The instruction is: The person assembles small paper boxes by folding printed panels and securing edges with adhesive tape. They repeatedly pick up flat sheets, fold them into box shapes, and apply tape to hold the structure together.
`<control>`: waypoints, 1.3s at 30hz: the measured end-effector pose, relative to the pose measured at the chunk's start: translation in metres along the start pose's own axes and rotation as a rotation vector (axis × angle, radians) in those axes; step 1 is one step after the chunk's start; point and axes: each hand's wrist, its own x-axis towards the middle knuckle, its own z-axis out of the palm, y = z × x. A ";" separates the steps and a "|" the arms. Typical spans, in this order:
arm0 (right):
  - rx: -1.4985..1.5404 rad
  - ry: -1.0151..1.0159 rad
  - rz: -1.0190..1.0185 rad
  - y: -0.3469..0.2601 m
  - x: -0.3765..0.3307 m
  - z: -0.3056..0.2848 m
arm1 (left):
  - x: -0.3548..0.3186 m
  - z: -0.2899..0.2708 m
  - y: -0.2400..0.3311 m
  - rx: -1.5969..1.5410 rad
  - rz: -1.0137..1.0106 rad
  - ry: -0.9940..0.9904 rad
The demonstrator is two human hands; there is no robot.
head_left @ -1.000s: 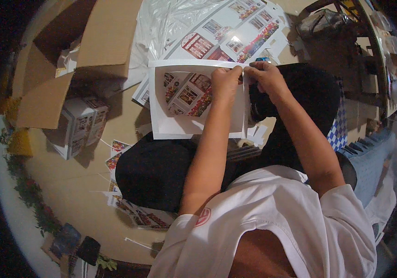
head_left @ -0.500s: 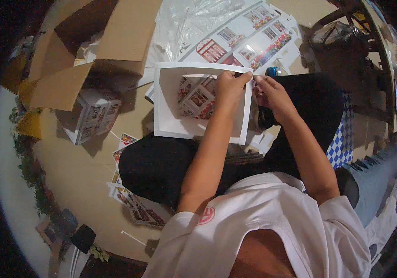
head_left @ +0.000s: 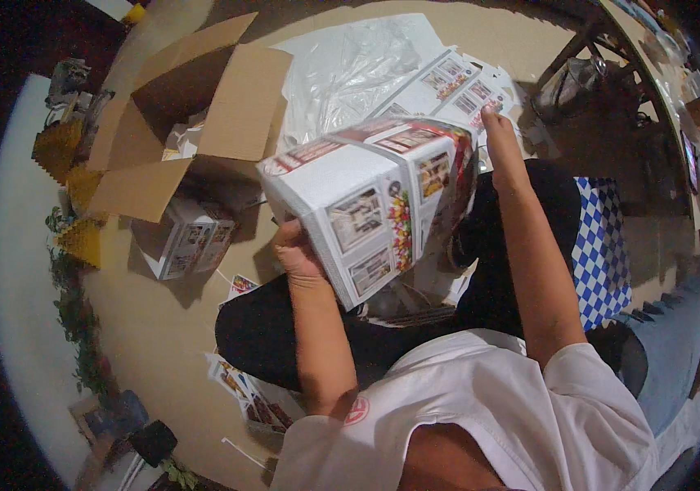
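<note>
Fingers of the left hand (head_left: 297, 252) are clamped on the near left side of a white printed box (head_left: 358, 217), their tips mostly hidden from onlookers in the room, as a person in a white shirt (head_left: 464, 401) holds it tilted above dark trousers (head_left: 264, 327) at the centre of the frame. Pictures of windows and bright flowers cover the box's sides. The right hand (head_left: 504, 146) is raised at the box's far right end, thumb up; whether its other fingers touch the cardboard, I cannot tell. At upper left stands an open brown carton (head_left: 253, 102), with a second printed box (head_left: 190, 237) just below it. Clear plastic sheeting (head_left: 342, 69) and flat printed sheets (head_left: 468, 90) spread across the top of the frame, while a blue-and-white checked cloth (head_left: 599, 245) shows at right.
</note>
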 end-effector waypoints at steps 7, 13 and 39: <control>0.106 -0.499 0.251 -0.024 -0.031 -0.011 | -0.012 -0.020 0.015 -0.077 0.138 -0.065; -0.027 -0.456 0.076 -0.012 -0.007 0.003 | -0.016 0.002 0.014 -0.191 0.057 -0.360; -0.795 -0.775 -1.172 0.036 -0.133 0.076 | -0.027 -0.033 -0.028 1.259 0.720 0.227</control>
